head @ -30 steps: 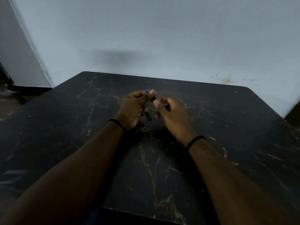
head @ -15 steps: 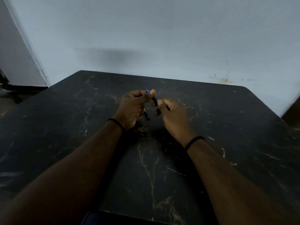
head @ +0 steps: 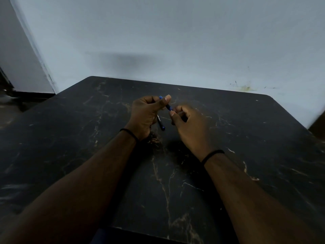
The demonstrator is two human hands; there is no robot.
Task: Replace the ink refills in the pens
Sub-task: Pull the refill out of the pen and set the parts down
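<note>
Head cam: left hand (head: 146,113) is curled round a slim black pen with blue ends (head: 161,123), held just above the dark marble-look table (head: 246,138). Right hand (head: 186,124) pinches its blue upper end. Looks like the unscrewing step; next probably needs a steady twist and pull, keeping small parts from dropping.

Left hand (head: 145,115) and right hand (head: 189,126) raised, fingers curled.
</note>
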